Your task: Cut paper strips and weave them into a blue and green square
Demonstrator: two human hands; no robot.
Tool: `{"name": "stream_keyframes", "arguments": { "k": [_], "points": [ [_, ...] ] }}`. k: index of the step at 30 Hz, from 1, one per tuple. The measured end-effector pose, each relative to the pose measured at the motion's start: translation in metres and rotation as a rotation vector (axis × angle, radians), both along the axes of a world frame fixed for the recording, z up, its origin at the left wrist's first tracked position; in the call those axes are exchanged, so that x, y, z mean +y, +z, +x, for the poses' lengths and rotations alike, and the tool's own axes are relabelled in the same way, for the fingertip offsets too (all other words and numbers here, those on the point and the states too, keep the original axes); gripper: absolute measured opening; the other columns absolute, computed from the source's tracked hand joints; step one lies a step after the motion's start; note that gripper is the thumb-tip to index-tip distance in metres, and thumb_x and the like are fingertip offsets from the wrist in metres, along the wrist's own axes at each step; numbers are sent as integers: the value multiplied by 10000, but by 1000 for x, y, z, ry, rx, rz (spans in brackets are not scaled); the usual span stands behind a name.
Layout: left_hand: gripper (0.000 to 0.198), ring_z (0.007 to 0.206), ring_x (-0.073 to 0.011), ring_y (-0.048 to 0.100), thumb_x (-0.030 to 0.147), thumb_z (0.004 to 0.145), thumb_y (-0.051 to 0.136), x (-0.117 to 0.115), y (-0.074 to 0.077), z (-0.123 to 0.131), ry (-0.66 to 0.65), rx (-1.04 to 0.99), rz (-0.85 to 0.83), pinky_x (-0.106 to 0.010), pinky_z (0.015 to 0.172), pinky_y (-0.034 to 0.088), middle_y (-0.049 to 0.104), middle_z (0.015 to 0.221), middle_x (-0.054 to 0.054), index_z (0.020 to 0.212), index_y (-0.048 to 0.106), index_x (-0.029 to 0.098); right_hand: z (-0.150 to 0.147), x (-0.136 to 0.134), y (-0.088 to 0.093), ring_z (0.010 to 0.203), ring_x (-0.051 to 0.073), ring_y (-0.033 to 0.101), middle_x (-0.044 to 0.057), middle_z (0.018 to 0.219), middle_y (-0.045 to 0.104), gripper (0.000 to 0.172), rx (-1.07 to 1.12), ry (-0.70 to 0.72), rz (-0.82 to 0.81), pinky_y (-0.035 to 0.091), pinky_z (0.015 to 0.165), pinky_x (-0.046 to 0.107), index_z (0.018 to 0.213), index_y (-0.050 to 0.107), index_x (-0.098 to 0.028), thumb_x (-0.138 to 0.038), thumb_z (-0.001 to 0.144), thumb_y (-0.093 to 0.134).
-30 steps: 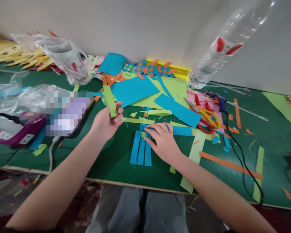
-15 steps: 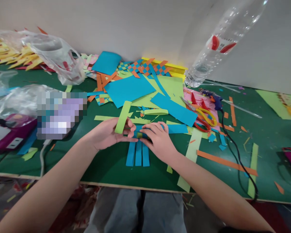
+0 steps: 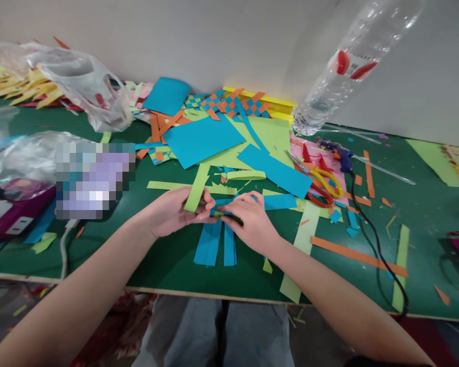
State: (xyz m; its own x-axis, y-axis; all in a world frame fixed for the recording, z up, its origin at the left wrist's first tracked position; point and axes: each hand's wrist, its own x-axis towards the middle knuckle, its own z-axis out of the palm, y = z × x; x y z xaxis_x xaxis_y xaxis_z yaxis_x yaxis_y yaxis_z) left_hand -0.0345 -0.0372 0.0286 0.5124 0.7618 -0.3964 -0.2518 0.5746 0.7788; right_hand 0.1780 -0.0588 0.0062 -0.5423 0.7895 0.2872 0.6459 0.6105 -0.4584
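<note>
The left hand [image 3: 174, 211] grips a lime-green paper strip [image 3: 198, 187] slanting away; the right hand [image 3: 250, 219] pinches the blue paper strips [image 3: 207, 245] between both hands, their long axes running toward the near edge of the desk [image 3: 156, 265].

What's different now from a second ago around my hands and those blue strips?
Your left hand moved rightward and toward you, bringing its green strip, and its fingers now meet the blue strips beside your right hand. The strips' near ends shifted, with a wider gap between two groups. Nothing was visibly let go. Your right hand stayed on the strips; scissors and bottle stayed put.
</note>
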Motion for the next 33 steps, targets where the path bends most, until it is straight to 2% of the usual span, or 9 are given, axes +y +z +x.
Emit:
{"name": "stream_keyframes", "arguments": {
  "k": [3,6,10,13,18,21,24,29,33],
  "points": [
    [137,502,-111,512,212,806,549,-1,1,0,-15,-6,9,-434,800,562,564,667,-22,680,596,185,0,1,0,944,164,595,-16,889,730,146,-2,-6,-8,275,940,360,1001,673,-252,-292,941,547],
    [137,485,-113,492,226,818,530,0,2,1,47,70,80,-347,635,551,568,677,-34,717,609,179,5,4,2,903,153,606,-32,893,732,122,44,-39,-16,284,936,354,986,678,-259,-287,926,575],
    [191,472,-126,472,268,873,509,4,-4,1,290,414,455,-264,507,453,573,654,-41,757,633,181,17,10,7,893,161,623,-27,909,737,120,78,-39,-10,314,964,373,969,685,-264,-301,917,584],
    [106,507,-140,433,271,860,569,7,-9,2,406,750,745,-237,486,352,542,658,-22,824,642,204,29,14,11,894,167,632,-19,910,739,141,59,3,17,354,947,386,981,693,-269,-324,916,581],
    [81,655,-192,498,207,846,529,8,-16,5,289,1125,1043,-263,560,332,590,922,-76,870,606,208,41,17,15,909,170,618,-17,907,732,148,116,55,53,379,932,388,982,693,-276,-349,915,584],
    [145,777,-235,536,161,805,552,10,-20,5,219,1197,1131,-297,665,384,602,969,-81,925,608,218,43,17,17,911,167,616,-22,920,734,151,95,65,78,374,935,394,981,694,-286,-352,923,571],
    [81,884,-268,523,182,756,628,12,-23,3,270,1194,1179,-329,756,386,601,895,-71,821,618,228,43,17,18,920,172,616,-16,924,737,169,54,13,93,379,924,396,1003,692,-285,-345,936,549],
    [122,629,-164,456,267,701,741,10,-20,3,382,1102,1059,-255,558,293,531,808,-27,791,663,240,44,19,17,912,174,621,-15,927,737,167,29,-44,86,392,900,393,1020,690,-283,-326,934,554],
    [154,502,-124,333,317,672,783,8,-18,0,430,1114,1019,-247,513,229,409,607,29,731,667,234,45,20,16,918,178,626,-16,936,738,158,49,-40,73,385,911,396,1015,686,-281,-318,933,557]
  ]
}}
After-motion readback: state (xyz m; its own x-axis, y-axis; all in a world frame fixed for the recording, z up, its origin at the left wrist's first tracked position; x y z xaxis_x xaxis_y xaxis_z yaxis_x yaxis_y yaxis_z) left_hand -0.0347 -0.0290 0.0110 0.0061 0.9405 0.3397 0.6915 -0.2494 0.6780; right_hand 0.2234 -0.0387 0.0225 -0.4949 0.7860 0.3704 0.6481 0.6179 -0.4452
